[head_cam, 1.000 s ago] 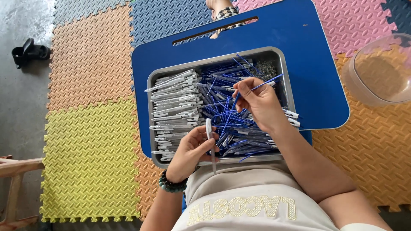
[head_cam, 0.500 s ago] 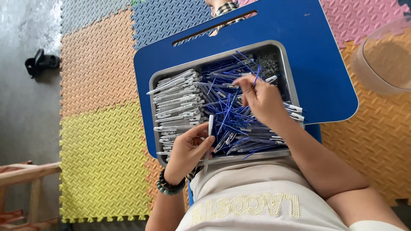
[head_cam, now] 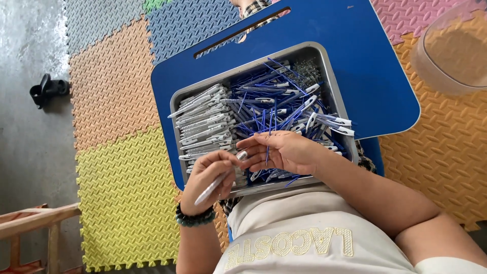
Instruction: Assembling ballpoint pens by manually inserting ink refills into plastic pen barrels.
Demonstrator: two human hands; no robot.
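The person sits on the floor with one blue lap table [head_cam: 375, 76] across the knees, and on it one grey metal tray [head_cam: 332, 76], rectangular with a raised rim. The tray is full. On its left side lies a neat stack of white pen barrels [head_cam: 203, 119], too many and too tightly packed to count; the middle and right hold a loose tangle of thin blue refills [head_cam: 269, 96], also beyond counting, with a few white pen pieces poking over the right rim.

Both hands meet over the near edge of the tray. The left hand [head_cam: 210, 177], with a dark bead bracelet [head_cam: 195, 218] on the wrist, has its grip closed around one white pen barrel [head_cam: 219, 178], held slanting with its upper end toward the other hand. The right hand [head_cam: 284, 151] pinches one blue refill [head_cam: 268, 139] between its fingertips, the refill standing nearly upright just beside the barrel's upper end; whether the two touch I cannot tell.

The table's far edge has one long slot. Around it the floor is covered in foam mats, yellow, orange, blue-grey and pink, with open room on the left. One clear plastic tub [head_cam: 451, 48] sits on the mat at the right, just clear of the table's corner. A dark object [head_cam: 48, 89] lies well off on the bare floor to the left, and a wooden frame [head_cam: 30, 223] shows at the lower left.
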